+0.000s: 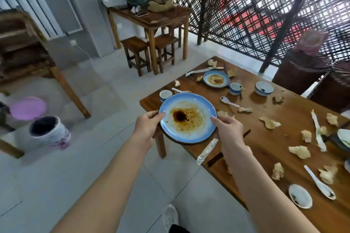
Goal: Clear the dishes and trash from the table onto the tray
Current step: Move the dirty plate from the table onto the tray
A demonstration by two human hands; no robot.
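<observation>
Both hands hold a blue plate (197,130) smeared with brown sauce, above the near left corner of the wooden table (265,142). My left hand (146,128) grips its left rim, thumb on top. My right hand (228,128) grips the right rim the same way. On the table lie a second dirty blue plate (216,79), two small cups (165,95) (234,88), a bowl (263,88), white spoons (228,101) (319,182), a small white dish (300,196), chopstick wrappers (207,151) and several crumpled napkins (269,123). No tray is in view.
A lined trash bin (47,130) and a pink lid (27,108) stand on the tiled floor at left. Another wooden table with stools (149,24) is at the back. A lattice screen (246,15) runs behind the table. My shoe (170,215) shows below.
</observation>
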